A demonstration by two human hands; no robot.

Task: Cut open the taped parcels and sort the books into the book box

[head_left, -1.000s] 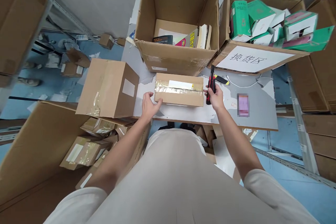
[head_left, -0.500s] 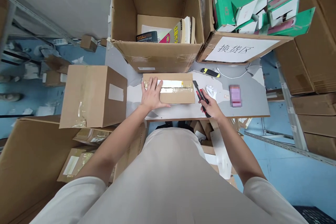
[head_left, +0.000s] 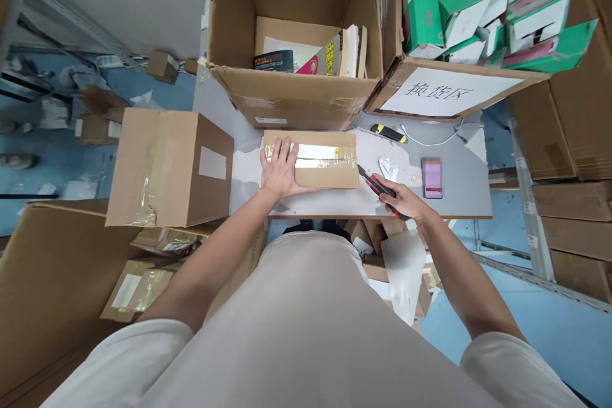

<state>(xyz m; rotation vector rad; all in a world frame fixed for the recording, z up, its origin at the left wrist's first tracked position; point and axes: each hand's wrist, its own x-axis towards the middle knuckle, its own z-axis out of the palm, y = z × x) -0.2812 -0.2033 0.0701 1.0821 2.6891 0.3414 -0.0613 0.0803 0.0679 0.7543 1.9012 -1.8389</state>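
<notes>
A small taped cardboard box [head_left: 329, 176] with a white label lies on the table in front of me. My left hand [head_left: 280, 169] rests flat on its left end, fingers spread. In my right hand [head_left: 401, 199] is a black and red box cutter [head_left: 377, 186], gripped by its handle. Its tip points left and meets or nearly meets the box's right end; I cannot tell whether it touches. Behind it on the table are a crumpled white scrap [head_left: 388, 168] and a second, black and yellow cutter [head_left: 388, 133].
A tall open carton [head_left: 296, 99] with books stands behind the box. Right of it, another carton [head_left: 389, 92] holds several green boxes [head_left: 423, 9]. A closed carton [head_left: 157, 166] sits at left. A phone [head_left: 432, 177] and white cord [head_left: 430, 140] lie at right.
My right hand has moved to the right and slightly toward me, and the cutter now lies at a flatter angle with its tip at the box's right end. My left hand stays on the box.
</notes>
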